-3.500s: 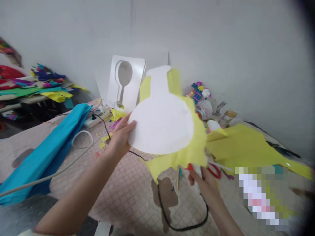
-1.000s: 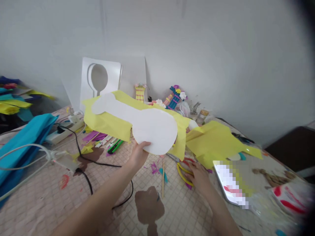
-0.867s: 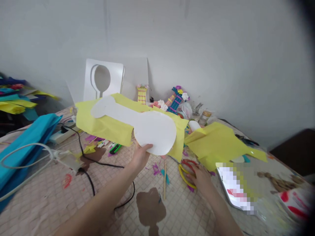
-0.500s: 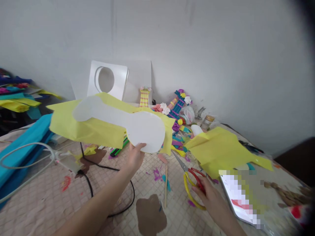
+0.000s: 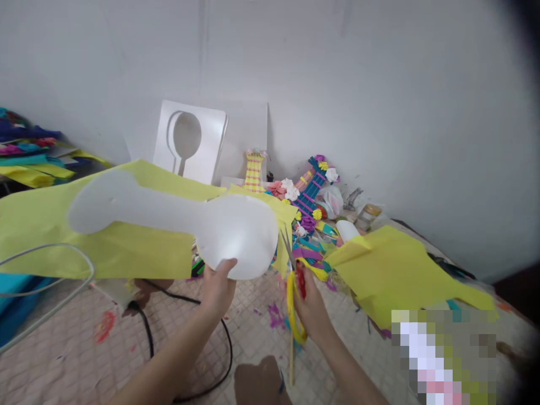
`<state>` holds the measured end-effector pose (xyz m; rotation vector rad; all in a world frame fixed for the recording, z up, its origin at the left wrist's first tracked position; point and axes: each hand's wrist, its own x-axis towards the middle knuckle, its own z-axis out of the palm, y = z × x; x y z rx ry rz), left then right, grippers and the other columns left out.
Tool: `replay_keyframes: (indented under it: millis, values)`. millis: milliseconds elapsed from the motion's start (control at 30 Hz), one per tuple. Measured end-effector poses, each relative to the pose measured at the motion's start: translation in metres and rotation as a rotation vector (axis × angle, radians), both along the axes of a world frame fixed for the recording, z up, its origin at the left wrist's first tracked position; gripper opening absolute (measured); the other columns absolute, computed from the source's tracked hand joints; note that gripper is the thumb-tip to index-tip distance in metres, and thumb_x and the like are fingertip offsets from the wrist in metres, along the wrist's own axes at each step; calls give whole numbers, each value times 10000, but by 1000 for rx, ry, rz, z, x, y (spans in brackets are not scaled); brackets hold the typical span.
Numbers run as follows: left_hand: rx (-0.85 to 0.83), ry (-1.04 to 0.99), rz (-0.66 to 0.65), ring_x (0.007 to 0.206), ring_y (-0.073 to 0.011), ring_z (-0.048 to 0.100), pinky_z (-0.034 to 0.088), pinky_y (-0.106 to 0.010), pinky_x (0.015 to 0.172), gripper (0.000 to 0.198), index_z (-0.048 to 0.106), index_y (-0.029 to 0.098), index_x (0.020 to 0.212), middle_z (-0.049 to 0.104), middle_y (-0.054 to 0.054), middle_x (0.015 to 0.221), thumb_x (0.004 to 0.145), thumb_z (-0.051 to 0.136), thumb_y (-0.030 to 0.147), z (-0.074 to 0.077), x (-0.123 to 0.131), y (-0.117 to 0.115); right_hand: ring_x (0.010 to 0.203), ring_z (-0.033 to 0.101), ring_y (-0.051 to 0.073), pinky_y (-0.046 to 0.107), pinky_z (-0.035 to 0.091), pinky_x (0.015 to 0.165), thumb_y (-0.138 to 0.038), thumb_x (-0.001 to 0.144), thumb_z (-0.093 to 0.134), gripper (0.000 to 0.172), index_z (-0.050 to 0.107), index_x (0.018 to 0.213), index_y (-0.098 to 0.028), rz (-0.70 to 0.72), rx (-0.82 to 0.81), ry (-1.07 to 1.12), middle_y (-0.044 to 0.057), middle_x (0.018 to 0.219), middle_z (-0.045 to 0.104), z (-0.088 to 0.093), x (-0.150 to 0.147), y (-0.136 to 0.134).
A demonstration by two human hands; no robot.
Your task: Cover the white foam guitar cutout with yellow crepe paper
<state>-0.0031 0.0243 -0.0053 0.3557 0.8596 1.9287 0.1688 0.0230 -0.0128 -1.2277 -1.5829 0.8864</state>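
Note:
My left hand (image 5: 219, 287) is closed on the lower edge of a white bone-shaped cutout (image 5: 236, 233), thumb in front. Behind the cutout spreads a yellow paper sheet (image 5: 143, 253), which reaches past its edges on both sides. In my right hand (image 5: 314, 306) is a pair of scissors (image 5: 294, 275) with one red and one yellow handle loop. Its blades are slightly parted and point up, close to the right edge of the yellow sheet. Whether the blades touch the paper, I cannot tell.
Another yellow sheet (image 5: 392, 270) lies on the right of the table. Against the wall leans a white board (image 5: 211, 135) with a cut-out opening. Decorated paper pieces (image 5: 310, 188) and a jar (image 5: 369, 216) stand at the back. A black cable (image 5: 230, 343) and a white cord (image 5: 71, 301) run at left.
The scissors have moved left and up, their blades now beside the yellow sheet's right edge. The cutout and sheet have shifted left and nearer. The view has tilted slightly.

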Motion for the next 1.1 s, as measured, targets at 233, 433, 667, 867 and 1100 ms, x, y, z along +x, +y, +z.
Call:
replay_keyframes:
  millis: [233,433,667,867,1100]
  values:
    - [-50,20,84,1069,-200,568,462,-278,892,453,522,300,1154,614,-22,1164,728,644,207,4,5,-4,607,579,174,278,484,516,-456,729,513,372,489,1032,-242,30,-297,94,2,731,589,-29,9,-13]
    - [-116,-31,3,1019,-178,597,489,-244,839,528,490,320,1211,645,-11,1118,727,655,191,0,17,-14,749,616,197,282,508,618,-447,720,563,423,476,1071,-228,-17,-293,59,20,813,632,-27,18,-9]
    - [-22,-13,-202,922,-191,639,505,-244,772,621,528,270,1209,712,-32,932,634,733,158,-9,21,-15,936,615,205,302,485,803,-421,738,567,389,513,1068,-222,-90,-207,-7,58,1019,647,-21,29,1]
    - [4,187,-216,1025,-217,596,462,-310,888,612,476,253,1269,670,-58,1070,700,696,210,-22,23,-17,956,604,216,327,465,824,-433,758,538,388,494,1068,-204,-143,-182,-98,82,1048,638,-23,41,9]
    - [-83,513,-201,1039,-249,586,450,-341,917,436,589,127,1123,668,-115,1056,739,648,325,-29,23,-23,771,617,214,319,478,684,-444,730,544,390,513,1011,-176,-253,-123,-284,78,891,650,-20,46,10]
